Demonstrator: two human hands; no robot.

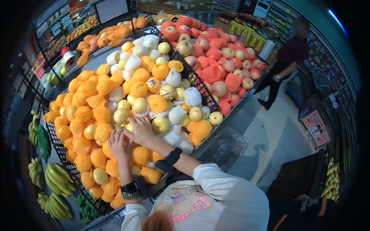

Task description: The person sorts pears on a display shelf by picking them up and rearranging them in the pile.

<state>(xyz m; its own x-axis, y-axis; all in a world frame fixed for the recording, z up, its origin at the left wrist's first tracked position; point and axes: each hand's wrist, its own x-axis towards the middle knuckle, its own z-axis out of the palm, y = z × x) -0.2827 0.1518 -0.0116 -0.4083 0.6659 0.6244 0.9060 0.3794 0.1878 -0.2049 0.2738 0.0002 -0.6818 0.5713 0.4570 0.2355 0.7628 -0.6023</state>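
Note:
Both of my hands meet over a sloped heap of yellow pears, many in foam net sleeves. My left hand point(120, 147) reaches in from below, fingertips among the fruit. Beside it, my right hand point(141, 131) has its fingers bent over a small yellow pear point(129, 127). The hands cover much of that spot, so whether either one grips the fruit is unclear. Around them lie pears in orange foam nets point(102, 132), pears in white foam nets point(175, 115) and bare yellow pears point(139, 105). A black strap device point(169, 160) sits on my right wrist, another point(130, 188) on my left.
A black plastic divider point(199, 89) separates the pears from apples in red foam nets point(214, 53). Bananas point(59, 179) lie beyond the left crate edge. A person point(292, 55) stands in the aisle at right. A dark box point(294, 173) is at lower right.

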